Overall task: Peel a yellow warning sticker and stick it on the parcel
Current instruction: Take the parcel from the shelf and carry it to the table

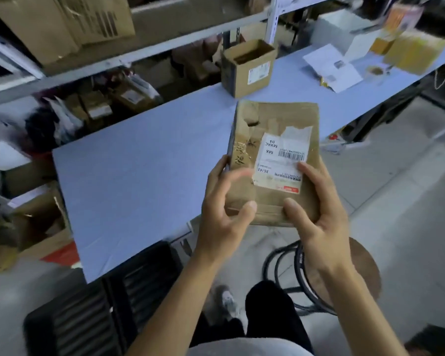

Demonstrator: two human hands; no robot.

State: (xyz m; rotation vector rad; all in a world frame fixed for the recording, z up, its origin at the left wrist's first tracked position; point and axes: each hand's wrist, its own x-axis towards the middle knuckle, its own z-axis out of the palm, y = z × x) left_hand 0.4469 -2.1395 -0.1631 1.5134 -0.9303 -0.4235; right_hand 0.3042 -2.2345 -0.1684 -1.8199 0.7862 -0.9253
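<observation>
A flat brown cardboard parcel [275, 119] with a white shipping label [280, 160] is held in the air over the near edge of the blue table [144, 176]. My left hand [221, 214] grips its lower left corner, thumb on top. My right hand [316, 217] grips the lower right corner, thumb on the cardboard and a finger on the label. No yellow sticker shows on the parcel. Yellow sheets or packets [416, 51] lie blurred at the table's far right end.
A small open carton [249, 70] stands at the table's far edge. White papers [332, 65] and white boxes [344, 34] lie further right. Shelves with boxes [62, 24] run behind. A black crate [108, 304] and a round stool [357, 265] stand by my legs.
</observation>
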